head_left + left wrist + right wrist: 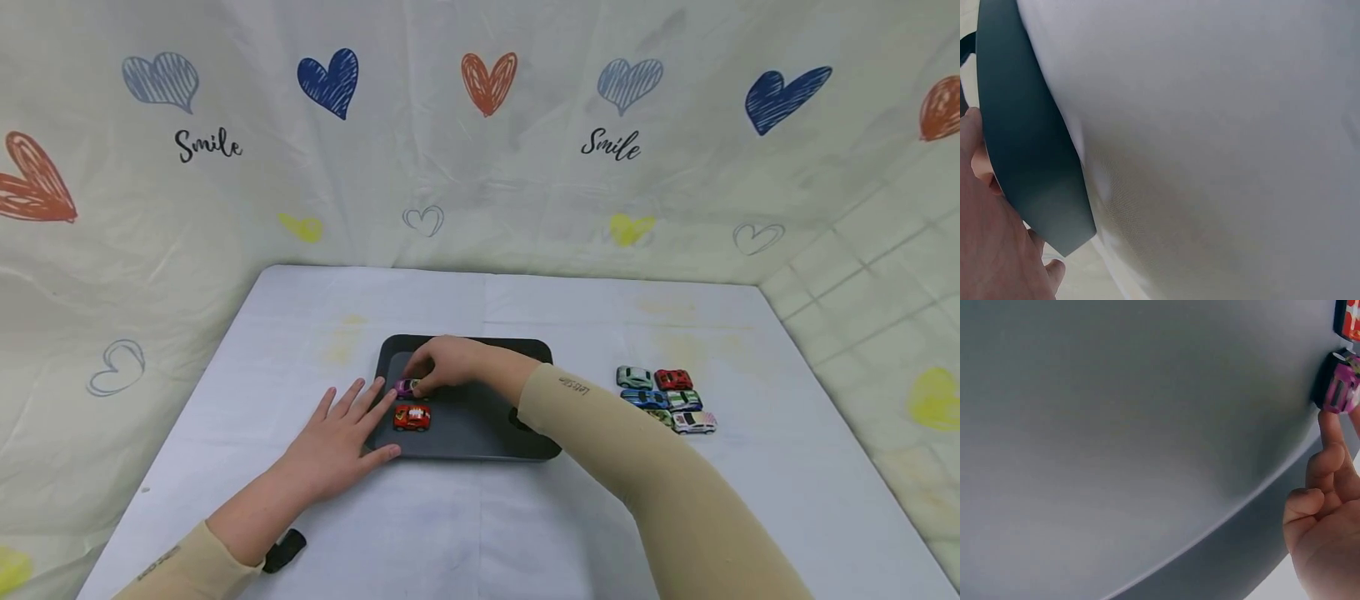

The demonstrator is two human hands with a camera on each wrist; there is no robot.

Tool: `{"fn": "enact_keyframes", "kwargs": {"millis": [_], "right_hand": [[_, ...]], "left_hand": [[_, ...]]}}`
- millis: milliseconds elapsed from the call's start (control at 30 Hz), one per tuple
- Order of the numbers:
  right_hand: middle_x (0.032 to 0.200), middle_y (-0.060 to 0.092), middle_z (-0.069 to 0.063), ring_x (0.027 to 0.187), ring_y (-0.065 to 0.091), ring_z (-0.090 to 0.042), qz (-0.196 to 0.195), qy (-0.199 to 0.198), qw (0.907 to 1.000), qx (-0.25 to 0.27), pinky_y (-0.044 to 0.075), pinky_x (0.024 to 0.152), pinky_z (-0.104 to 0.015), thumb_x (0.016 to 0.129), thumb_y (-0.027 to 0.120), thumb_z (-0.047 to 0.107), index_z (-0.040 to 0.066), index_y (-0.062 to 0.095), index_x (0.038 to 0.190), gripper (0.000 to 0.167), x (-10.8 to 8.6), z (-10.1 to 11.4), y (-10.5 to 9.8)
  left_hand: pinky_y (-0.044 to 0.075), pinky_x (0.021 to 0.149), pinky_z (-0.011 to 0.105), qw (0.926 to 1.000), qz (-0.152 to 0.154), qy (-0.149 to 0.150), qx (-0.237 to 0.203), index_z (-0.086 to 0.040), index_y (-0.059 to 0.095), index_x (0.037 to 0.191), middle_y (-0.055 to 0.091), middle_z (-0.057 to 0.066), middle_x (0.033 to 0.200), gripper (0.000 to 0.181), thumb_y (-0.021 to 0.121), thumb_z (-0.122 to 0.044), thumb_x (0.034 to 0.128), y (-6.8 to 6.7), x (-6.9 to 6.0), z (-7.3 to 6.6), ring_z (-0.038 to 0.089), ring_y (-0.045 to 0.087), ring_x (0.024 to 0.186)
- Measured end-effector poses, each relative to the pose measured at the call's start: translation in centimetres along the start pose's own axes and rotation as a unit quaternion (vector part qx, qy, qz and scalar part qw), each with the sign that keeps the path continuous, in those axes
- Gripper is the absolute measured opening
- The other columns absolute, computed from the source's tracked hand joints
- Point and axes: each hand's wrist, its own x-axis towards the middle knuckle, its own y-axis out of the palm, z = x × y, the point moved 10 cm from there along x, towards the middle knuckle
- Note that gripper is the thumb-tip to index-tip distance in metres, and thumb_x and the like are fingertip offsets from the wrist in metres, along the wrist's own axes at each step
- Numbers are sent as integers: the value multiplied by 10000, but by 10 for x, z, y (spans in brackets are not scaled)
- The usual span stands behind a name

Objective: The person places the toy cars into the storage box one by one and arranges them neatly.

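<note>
Your right hand pinches the purple car, fingers curled, beside the red car in the tray; your left hand is at the tray's left rim, fingers spread.

Beige sleeves with dark lettering

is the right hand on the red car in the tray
No, the right hand has its fingers on the purple car, while the red car sits beside it in the tray, clear of that hand.
</note>
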Motion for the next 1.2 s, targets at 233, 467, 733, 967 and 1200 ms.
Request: {"fn": "enact_keyframes", "kwargs": {"millis": [233,467,733,967,1200], "right_hand": [[961,657,81,846,594,-107,-107,9,9995,308,503,735,-262,921,722,345,223,670,1301,403,-5,-1,-7],[1017,654,76,848,593,-109,-332,-191,9988,320,515,725,-255,917,729,346,216,684,1290,398,-15,3,-20],[1104,675,32,918,598,-148,-708,-221,9953,628,528,748,-285,905,744,337,192,688,1286,412,-34,-5,-41],[1110,678,54,868,573,-155,-951,-9,9923,798,516,730,-289,877,772,354,237,707,1255,401,-62,-29,-54],[1098,679,89,807,551,-198,-1365,151,9847,1076,497,688,-335,873,774,358,273,713,1231,373,-105,-54,-71]], "left_hand": [[87,1182,612,10000,-30,32,36,-205,247,1592,175,51,1652,852,499,-677,928,-3,-1,-2,346,124,1509],[86,1182,612,9999,-33,32,135,-211,249,1591,173,51,1653,864,485,-700,919,-4,-1,-3,348,128,1508],[69,1185,607,10000,25,-32,65,-216,238,1594,156,52,1656,861,489,-693,923,-2,-1,-2,348,111,1511],[75,1187,601,9999,9,-64,79,-217,241,1594,156,58,1656,860,497,-688,922,-3,-1,-3,349,116,1510],[64,1189,592,10000,-78,-32,9,-202,254,1590,162,68,1654,852,502,-676,927,-3,-2,-3,349,118,1509]]}}
